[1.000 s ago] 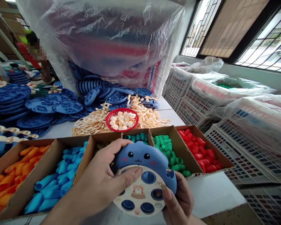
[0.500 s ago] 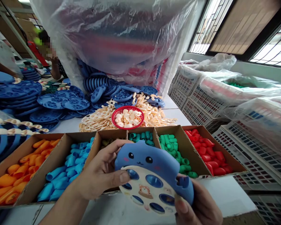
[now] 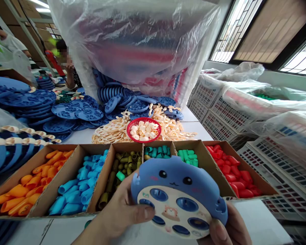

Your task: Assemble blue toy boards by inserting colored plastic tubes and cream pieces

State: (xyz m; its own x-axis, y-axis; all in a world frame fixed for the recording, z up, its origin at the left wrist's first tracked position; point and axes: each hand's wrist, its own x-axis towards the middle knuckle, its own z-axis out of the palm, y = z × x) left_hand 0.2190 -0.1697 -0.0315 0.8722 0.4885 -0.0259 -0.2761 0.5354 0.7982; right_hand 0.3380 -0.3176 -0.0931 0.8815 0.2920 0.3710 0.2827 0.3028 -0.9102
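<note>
Between my two hands is a blue plastic toy shell (image 3: pixel 193 170) with a printed animal face and a small pointed tip on top. A cream panel (image 3: pixel 172 212) with several round holes and a small animal picture is set into its front. My left hand (image 3: pixel 127 204) grips the left side, thumb lying on the panel's edge. On the lower right, my right hand (image 3: pixel 229 226) holds the rim, its thumb at the front and its fingers hidden behind. The toy is tilted, its face turned toward me, above the white table (image 3: pixel 66 231).
A divided cardboard box holds orange pieces (image 3: pixel 28 187), light blue pieces (image 3: pixel 76 185), olive pieces (image 3: pixel 126 161), teal, green and red pieces (image 3: pixel 238 173). Behind are a red basket (image 3: pixel 144 137) of cream parts and stacked blue discs (image 3: pixel 78 110). White crates (image 3: pixel 275 170) stand right; people work far left.
The toy and both hands have shifted right and slightly down in view, and the panel's holes face me more squarely. The olive compartment is now more visible. Both hands keep their hold.
</note>
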